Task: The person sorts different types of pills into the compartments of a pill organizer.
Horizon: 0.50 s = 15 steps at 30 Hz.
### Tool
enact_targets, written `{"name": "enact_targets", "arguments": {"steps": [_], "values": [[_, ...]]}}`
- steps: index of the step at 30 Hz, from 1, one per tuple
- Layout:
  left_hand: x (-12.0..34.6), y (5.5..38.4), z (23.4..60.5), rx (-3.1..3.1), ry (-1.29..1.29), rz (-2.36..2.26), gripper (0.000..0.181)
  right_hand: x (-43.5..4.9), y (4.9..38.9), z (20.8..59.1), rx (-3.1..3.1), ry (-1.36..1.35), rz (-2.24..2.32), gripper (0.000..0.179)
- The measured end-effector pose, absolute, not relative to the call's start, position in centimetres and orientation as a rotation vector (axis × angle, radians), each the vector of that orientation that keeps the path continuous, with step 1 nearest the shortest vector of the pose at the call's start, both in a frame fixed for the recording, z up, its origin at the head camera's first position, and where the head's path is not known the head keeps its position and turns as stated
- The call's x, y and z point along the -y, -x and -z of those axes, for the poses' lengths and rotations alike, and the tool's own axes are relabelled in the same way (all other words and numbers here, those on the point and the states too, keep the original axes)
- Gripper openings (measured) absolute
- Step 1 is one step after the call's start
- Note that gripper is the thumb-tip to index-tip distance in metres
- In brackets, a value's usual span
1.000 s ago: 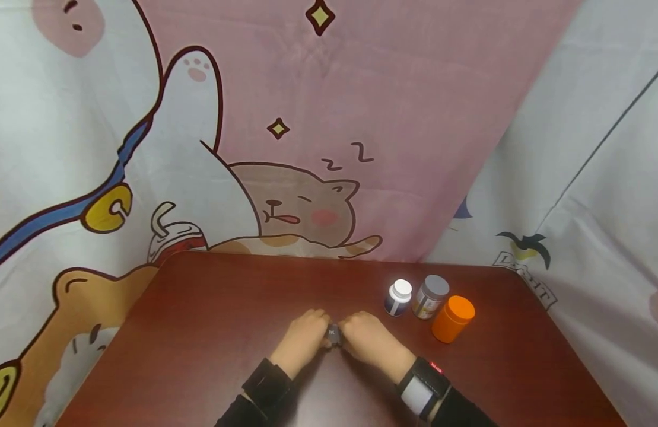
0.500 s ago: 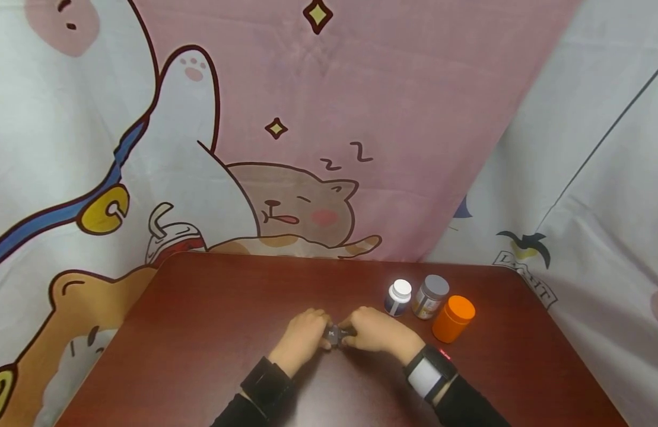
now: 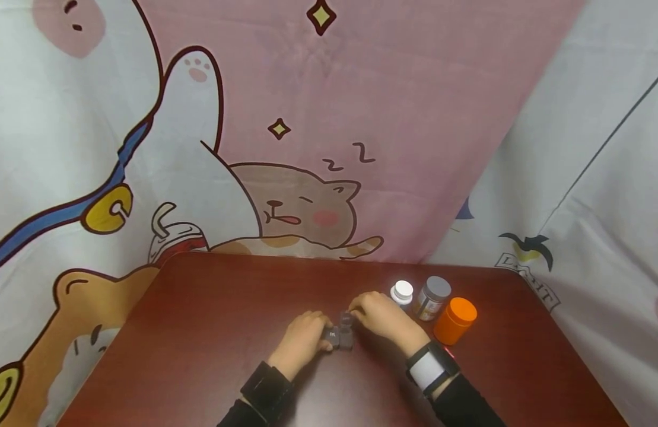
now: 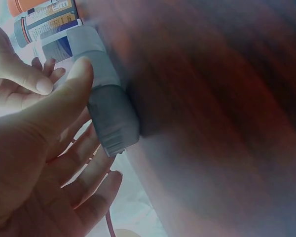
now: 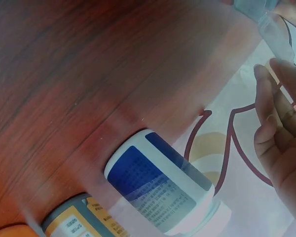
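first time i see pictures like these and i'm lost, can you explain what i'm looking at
There is no machine here: a person's left hand and right hand, both bare, do the work. The wide view comes from a camera worn on the head, looking down; the two close-ups come from cameras worn on each wrist. On the reddish-brown table stand a white bottle, a grey-lidded jar and an orange jar. The left hand holds a small grey box. The right is beside what looks like its raised flap; whether it touches, I can't tell.
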State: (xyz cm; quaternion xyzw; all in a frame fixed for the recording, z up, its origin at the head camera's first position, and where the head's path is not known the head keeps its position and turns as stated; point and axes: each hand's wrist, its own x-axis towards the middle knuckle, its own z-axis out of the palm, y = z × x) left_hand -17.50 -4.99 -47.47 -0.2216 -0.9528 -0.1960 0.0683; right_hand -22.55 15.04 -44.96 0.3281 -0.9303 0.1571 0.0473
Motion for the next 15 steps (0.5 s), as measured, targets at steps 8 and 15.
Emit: {"name": "enact_targets", "arguments": {"steps": [8, 15], "values": [[4.2, 17.2, 47.4, 2.871, 0.698, 0.365, 0.039, -18.6, 20.8, 42.3, 2.689, -0.968, -0.239, 0.023], [4.5, 16.8, 47.2, 2.862, 0.685, 0.288, 0.04, -24.6, 19.2, 40.1, 2.532, -0.913, -0.153, 0.041]]}}
